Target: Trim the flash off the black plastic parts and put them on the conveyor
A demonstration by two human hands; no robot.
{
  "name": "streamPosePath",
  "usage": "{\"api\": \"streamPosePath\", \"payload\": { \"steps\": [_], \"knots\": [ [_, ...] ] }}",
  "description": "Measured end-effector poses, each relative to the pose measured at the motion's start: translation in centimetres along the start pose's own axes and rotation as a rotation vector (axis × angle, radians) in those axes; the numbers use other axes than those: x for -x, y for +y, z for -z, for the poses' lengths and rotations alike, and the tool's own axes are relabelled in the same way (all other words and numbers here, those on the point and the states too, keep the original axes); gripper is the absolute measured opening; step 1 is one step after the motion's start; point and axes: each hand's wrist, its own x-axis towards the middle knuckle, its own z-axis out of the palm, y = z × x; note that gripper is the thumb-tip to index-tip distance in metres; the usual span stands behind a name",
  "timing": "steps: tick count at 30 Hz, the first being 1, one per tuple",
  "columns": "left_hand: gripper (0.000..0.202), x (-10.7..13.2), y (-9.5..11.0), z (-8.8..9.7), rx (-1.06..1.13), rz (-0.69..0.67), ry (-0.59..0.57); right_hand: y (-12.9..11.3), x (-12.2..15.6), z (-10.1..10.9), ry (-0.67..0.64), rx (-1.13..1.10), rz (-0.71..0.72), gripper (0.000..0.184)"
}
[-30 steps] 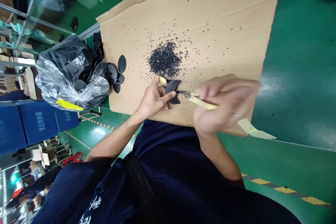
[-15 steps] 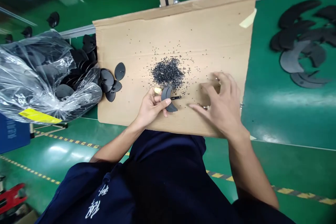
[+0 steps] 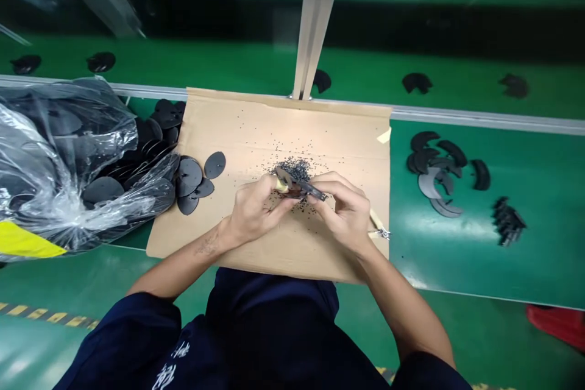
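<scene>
My left hand point(image 3: 253, 210) is closed on a black curved plastic piece point(image 3: 284, 175), with a yellow wrap point(image 3: 281, 186) on one finger. Fingers of my right hand point(image 3: 343, 207) pinch a narrow black clip-like part point(image 3: 314, 189) against that piece. Where the two parts meet is partly hidden by my fingers. Just below the hands lies a pile of tiny black bits point(image 3: 297, 166), spread over a cardboard sheet point(image 3: 274, 256). Beside my right wrist, nippers with pale handles point(image 3: 378, 228) rest at the cardboard's right edge.
On the left, a clear plastic bag point(image 3: 68, 195) holds black discs; several loose discs point(image 3: 188, 177) spill onto the cardboard. Crescent pieces point(image 3: 429, 183) and a cluster of black clips point(image 3: 508, 221) lie on the green table at right. A metal post point(image 3: 315, 24) rises behind the cardboard.
My right hand, spread apart over the cardboard before, has moved left and closed on the narrow black part at my left hand. The camera view has shifted, showing more of the table's back.
</scene>
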Motion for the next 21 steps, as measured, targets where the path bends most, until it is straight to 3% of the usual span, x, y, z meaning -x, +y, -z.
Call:
{"api": "streamPosePath", "payload": {
  "steps": [4,7,9,13,17,21],
  "knots": [
    [0.03,-1.3,-1.0,-0.1,-0.219,-0.192,0.062,0.9,-0.9,0.4,-0.004,0.011,0.031,0.007],
    [0.043,-1.9,-1.6,-0.4,-0.206,-0.143,0.184,1.6,-0.9,0.1,-0.022,0.006,0.005,0.015],
    [0.05,-2.1,-1.9,-0.6,-0.057,-0.055,0.113,2.2,-0.8,-0.1,-0.039,-0.025,-0.014,0.02],
    [0.038,-2.2,-2.6,-1.1,0.398,0.241,-0.242,3.0,-0.5,0.0,-0.072,-0.073,-0.078,0.021],
    [0.046,-1.5,-3.4,-2.2,0.677,0.554,-0.192,3.3,-0.4,0.3,-0.062,-0.083,-0.09,0.018],
    [0.049,-0.5,-4.0,-2.9,0.779,0.696,-0.143,3.4,0.0,-0.2,-0.057,-0.112,-0.083,0.014]
  ]
}}
